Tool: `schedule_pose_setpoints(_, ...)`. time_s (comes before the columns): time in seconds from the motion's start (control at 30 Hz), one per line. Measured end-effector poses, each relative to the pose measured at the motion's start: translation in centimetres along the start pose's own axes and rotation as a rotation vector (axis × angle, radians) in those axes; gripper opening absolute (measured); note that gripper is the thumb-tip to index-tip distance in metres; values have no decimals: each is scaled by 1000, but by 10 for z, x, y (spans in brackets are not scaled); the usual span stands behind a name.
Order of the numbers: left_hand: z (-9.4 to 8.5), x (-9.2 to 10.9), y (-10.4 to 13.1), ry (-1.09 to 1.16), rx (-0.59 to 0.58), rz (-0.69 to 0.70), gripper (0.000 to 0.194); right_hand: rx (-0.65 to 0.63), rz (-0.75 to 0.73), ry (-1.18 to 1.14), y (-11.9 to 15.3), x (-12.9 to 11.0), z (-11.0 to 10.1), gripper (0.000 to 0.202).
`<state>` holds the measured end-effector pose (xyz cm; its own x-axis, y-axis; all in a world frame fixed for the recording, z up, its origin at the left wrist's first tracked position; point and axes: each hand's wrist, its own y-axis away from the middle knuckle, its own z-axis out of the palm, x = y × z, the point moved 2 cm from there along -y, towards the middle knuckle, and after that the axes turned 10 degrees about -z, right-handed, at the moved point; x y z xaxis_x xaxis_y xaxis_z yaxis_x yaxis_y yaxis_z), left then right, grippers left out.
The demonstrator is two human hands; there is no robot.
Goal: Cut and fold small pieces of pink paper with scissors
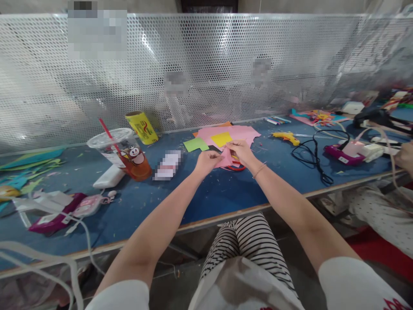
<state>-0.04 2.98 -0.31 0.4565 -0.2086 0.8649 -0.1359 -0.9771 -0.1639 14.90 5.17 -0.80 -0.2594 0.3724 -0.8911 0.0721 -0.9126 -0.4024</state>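
Between my two hands is a small piece of pink paper (225, 158), raised a little above the blue table. My left hand (208, 161) pinches its left side, fingers closed. At the paper's upper right edge, my right hand (238, 151) is closed on it too. Just under the paper lies a pair of scissors with red handles (237, 168), partly hidden. Behind my hands are a larger pink sheet (247, 133), a yellow paper piece (220, 138) and a green paper piece (195, 144).
Left of my hands stand a drink cup with a red straw (137, 163) and a yellow can (142, 128). A yellow glue gun (285, 137) and a purple power strip (343, 154) with cables lie to the right. Another power strip (56, 217) is at left. A perforated metal screen (213, 64) rises behind.
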Motion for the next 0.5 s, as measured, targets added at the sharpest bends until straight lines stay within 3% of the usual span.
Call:
schedule_pose_setpoints(0.33, -1, -2, 0, 78, 40, -5, 24, 3, 42, -44, 1, -5, 4, 39)
schedule_pose_setpoints(0.5, 2, 0, 2, 105, 18, 0, 24, -44, -112, 201, 0, -9, 2, 27)
